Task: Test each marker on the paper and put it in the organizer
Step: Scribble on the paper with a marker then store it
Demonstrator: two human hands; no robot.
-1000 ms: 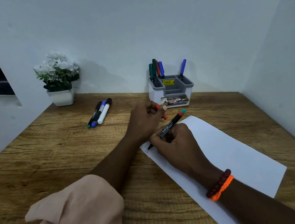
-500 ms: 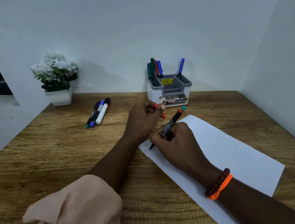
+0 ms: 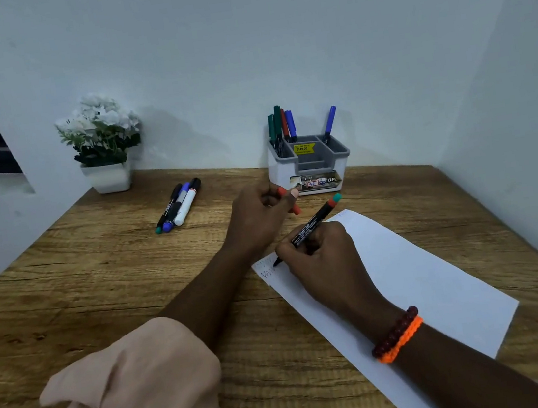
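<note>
Watching from afar, I log the scene biggest first.
Desk: the brown wood-grain table carries everything and lies under both forearms.
Paper: the white rectangular sheet lies beneath my right hand, skewed, its near corner back toward my wrist; I judge it is angled to suit the writing arm.
Organizer: the white-and-grey plastic desk organizer stands beyond both hands, just past the left knuckles, with several tested markers upright in its rear compartments.
Right hand: my right hand grips the black-barrelled marker with a teal-and-red end in a writing pinch, heel resting on the sheet for steadiness.
Marker axis: its long axis runs diagonally, tip down-left onto the paper's far-left corner beside faint zigzag scribbles, tail up-right toward the organizer.
Left hand: my left hand is clenched round the small orange-red cap, kept close for recapping, I judge.
Waiting: three loose markers lie side by side, well left of that hand.
</note>
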